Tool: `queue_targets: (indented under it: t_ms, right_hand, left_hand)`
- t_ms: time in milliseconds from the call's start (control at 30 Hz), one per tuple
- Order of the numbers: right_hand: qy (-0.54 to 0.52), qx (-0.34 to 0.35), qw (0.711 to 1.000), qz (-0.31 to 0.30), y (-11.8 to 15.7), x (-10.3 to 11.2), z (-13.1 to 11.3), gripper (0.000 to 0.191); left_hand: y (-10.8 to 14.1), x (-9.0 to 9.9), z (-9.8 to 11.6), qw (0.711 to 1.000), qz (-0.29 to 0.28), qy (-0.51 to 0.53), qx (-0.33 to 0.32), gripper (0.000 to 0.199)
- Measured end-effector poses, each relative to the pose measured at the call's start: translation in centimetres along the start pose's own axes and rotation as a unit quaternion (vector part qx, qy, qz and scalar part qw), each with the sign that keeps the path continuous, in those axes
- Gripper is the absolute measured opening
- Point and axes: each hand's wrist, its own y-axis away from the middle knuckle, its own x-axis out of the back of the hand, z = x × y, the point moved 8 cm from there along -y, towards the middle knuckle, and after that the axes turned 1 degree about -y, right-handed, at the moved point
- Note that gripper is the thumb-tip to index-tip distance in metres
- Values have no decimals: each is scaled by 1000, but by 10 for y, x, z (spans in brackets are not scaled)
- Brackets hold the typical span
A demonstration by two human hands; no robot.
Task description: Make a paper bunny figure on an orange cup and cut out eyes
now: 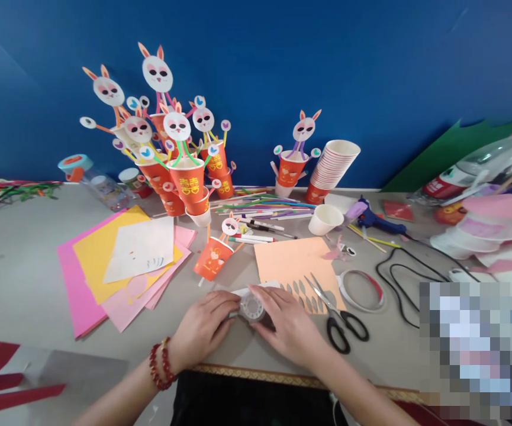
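Just left of the right hand (287,322), a clear tape roll (252,307) is being clasped by that hand's thumb and bent fingers; the left hand (202,325) is curling against its opposite side, grip unclear.

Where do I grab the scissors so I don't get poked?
I'd take the scissors by the black handles, coming from the person's side, probably with the right hand, since they lie on that side. The loops are nearest the person, while the blades point away over the peach paper, slightly open, so keep fingers off those.
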Motion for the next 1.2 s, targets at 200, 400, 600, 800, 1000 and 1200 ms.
queue_targets:
  t_ms: [200, 400, 600, 800, 1000, 1200]
  right_hand:
    - [-15, 14, 1000, 9, -1, 0, -3, 60]
    - [-32, 37, 999, -2, -1, -4, -7, 61]
    - [-47, 32, 998, -8, 2, -8, 0, 62]
    - [-62, 4, 998, -12, 2, -9, 7, 62]
    - [-79, -5, 997, -18, 1, -8, 9, 58]
    - [-92, -4, 996, -21, 1, -10, 11, 60]
  left_hand:
    - [1, 5, -3, 998, 22, -41, 43, 32]
    - [-7, -7, 5, 998, -27, -59, 20, 57]
    - [-10, -9, 4, 998, -35, -47, 25, 51]
    - [-10, -10, 0, 998, -42, -27, 36, 50]
    - [-11, -12, -2, 998, -52, -29, 37, 51]
    - [-12, -12, -2, 997, -58, -22, 38, 52]
